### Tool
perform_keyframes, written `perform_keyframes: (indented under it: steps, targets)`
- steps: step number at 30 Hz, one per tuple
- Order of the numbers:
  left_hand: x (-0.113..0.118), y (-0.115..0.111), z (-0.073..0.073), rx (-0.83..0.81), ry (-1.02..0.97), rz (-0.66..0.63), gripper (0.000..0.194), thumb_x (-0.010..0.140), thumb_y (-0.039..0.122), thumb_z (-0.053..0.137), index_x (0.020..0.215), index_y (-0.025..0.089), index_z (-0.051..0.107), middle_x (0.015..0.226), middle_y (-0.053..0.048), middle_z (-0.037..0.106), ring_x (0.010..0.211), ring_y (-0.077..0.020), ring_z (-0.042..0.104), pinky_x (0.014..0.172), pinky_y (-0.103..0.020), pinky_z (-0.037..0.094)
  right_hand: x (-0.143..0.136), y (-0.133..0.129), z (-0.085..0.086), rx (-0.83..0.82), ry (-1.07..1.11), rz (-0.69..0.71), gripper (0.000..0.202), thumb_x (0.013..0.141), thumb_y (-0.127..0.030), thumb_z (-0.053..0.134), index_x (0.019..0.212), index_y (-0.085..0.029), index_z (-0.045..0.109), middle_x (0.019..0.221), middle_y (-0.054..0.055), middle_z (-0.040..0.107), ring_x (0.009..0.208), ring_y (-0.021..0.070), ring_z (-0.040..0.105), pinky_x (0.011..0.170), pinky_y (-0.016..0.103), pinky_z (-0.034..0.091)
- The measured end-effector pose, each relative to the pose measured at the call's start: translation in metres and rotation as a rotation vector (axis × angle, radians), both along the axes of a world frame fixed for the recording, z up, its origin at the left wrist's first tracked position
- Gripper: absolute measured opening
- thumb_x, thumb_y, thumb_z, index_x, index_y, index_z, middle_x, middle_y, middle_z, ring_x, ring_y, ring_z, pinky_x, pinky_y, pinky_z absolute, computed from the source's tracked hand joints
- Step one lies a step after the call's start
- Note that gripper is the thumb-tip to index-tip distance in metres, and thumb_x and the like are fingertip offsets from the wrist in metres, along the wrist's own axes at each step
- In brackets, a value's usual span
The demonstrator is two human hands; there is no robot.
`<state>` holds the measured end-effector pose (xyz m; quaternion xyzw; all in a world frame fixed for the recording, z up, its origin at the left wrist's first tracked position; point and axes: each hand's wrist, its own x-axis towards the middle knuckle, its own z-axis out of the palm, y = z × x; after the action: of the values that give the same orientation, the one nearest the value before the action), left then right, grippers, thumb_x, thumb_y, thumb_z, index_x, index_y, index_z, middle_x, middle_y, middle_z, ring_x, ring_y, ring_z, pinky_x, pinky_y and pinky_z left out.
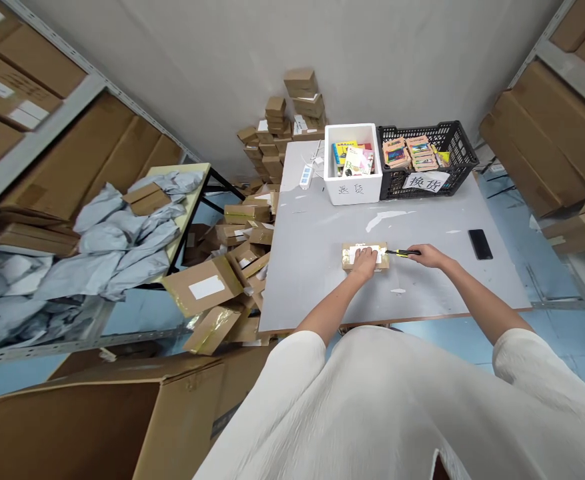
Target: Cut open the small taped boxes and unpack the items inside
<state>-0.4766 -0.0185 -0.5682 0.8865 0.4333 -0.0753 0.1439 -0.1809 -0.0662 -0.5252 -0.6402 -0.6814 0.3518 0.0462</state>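
Observation:
A small taped cardboard box (346, 261) with a white label lies on the grey table, near its front half. My left hand (365, 261) rests flat on top of the box, fingers stretched over the label. In my right hand (428, 256) is a black and yellow utility knife (403, 253), its handle gripped by closed fingers. The knife points left, and its tip meets the right end of the box. Whether the blade has gone into the tape is too small to tell.
On the table (312, 267) stand a white foam bin (353, 191) of booklets, a black crate (455, 160) of packs, a power strip (306, 176) and a phone (480, 244). Cardboard boxes (207, 285) pile up left of it. Grey parcels (117, 233) lie further left.

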Motion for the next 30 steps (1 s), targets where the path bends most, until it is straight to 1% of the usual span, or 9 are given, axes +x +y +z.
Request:
perform_keyframes:
  steps: [5,9,11,13,16,19,23,26,30]
  targets:
    - [-0.002,-0.004,0.0,-0.008,-0.026,0.006,0.043,0.095,0.011,0.065,0.137,0.02,0.06,0.14,-0.015,0.061,0.138,-0.0304,0.057,0.134,-0.05,0.027,-0.003,0.019,0.004,0.007,-0.161,0.14,0.037,0.105,-0.043,0.056,0.128,-0.027,0.08,0.115,0.008,0.083,0.097,0.0262,0.072,0.08,0.032,0.05]
    - [-0.003,-0.007,0.002,-0.008,-0.029,0.01,0.044,0.095,0.009,0.066,0.137,0.02,0.06,0.138,-0.014,0.061,0.136,-0.0291,0.058,0.135,-0.049,0.025,-0.011,0.032,0.004,0.066,-0.309,0.252,0.037,0.107,-0.034,0.05,0.128,-0.027,0.08,0.124,0.01,0.08,0.108,0.0283,0.071,0.089,0.035,0.048]
    - [-0.004,-0.008,0.002,-0.006,-0.031,0.009,0.045,0.095,0.011,0.068,0.138,0.022,0.059,0.139,-0.014,0.061,0.136,-0.0293,0.058,0.134,-0.049,0.025,-0.017,0.037,0.003,0.097,-0.352,0.285,0.038,0.107,-0.03,0.048,0.128,-0.026,0.079,0.125,0.012,0.079,0.112,0.0291,0.071,0.092,0.037,0.046]
    - [-0.005,-0.009,0.002,0.0,-0.024,0.004,0.046,0.095,0.012,0.069,0.139,0.022,0.059,0.14,-0.014,0.061,0.137,-0.0298,0.058,0.134,-0.05,0.026,-0.021,0.039,0.0,0.101,-0.345,0.291,0.037,0.106,-0.03,0.049,0.128,-0.026,0.079,0.124,0.012,0.079,0.113,0.0293,0.071,0.094,0.037,0.047]
    - [-0.006,-0.009,0.002,0.001,-0.016,0.007,0.045,0.097,0.015,0.068,0.14,0.022,0.058,0.14,-0.014,0.061,0.138,-0.0295,0.058,0.134,-0.049,0.026,-0.021,0.039,-0.006,0.041,-0.274,0.253,0.036,0.104,-0.035,0.052,0.127,-0.029,0.079,0.122,0.01,0.08,0.109,0.0283,0.071,0.092,0.036,0.049]
    - [-0.006,-0.007,0.003,-0.011,-0.024,0.027,0.043,0.098,0.017,0.069,0.139,0.022,0.058,0.139,-0.014,0.06,0.135,-0.0295,0.06,0.133,-0.049,0.027,-0.015,0.033,-0.013,-0.071,-0.168,0.168,0.035,0.104,-0.041,0.053,0.125,-0.028,0.078,0.115,0.008,0.08,0.1,0.0256,0.071,0.083,0.033,0.051]
    - [-0.003,-0.003,0.006,-0.022,-0.014,0.037,0.043,0.096,0.017,0.07,0.138,0.022,0.059,0.14,-0.015,0.061,0.133,-0.0307,0.062,0.131,-0.05,0.031,-0.005,0.023,-0.019,-0.26,0.049,0.08,0.035,0.101,-0.053,0.057,0.108,-0.025,0.077,0.094,0.005,0.077,0.082,0.0208,0.068,0.073,0.029,0.051]
    - [-0.003,-0.003,0.01,-0.025,0.004,0.031,0.041,0.097,0.017,0.069,0.137,0.023,0.059,0.14,-0.014,0.061,0.132,-0.0291,0.062,0.13,-0.048,0.031,-0.002,0.017,-0.021,-0.342,0.197,0.038,0.037,0.096,-0.059,0.064,0.096,-0.024,0.074,0.086,0.005,0.074,0.076,0.0192,0.066,0.069,0.029,0.051]
    - [-0.002,-0.004,0.014,-0.029,-0.002,0.042,0.039,0.099,0.015,0.067,0.136,0.022,0.06,0.138,-0.014,0.06,0.127,-0.0278,0.063,0.128,-0.045,0.033,0.0,0.01,-0.024,-0.449,0.315,0.009,0.035,0.085,-0.058,0.078,0.089,-0.023,0.074,0.081,0.005,0.073,0.074,0.0187,0.066,0.067,0.028,0.051]
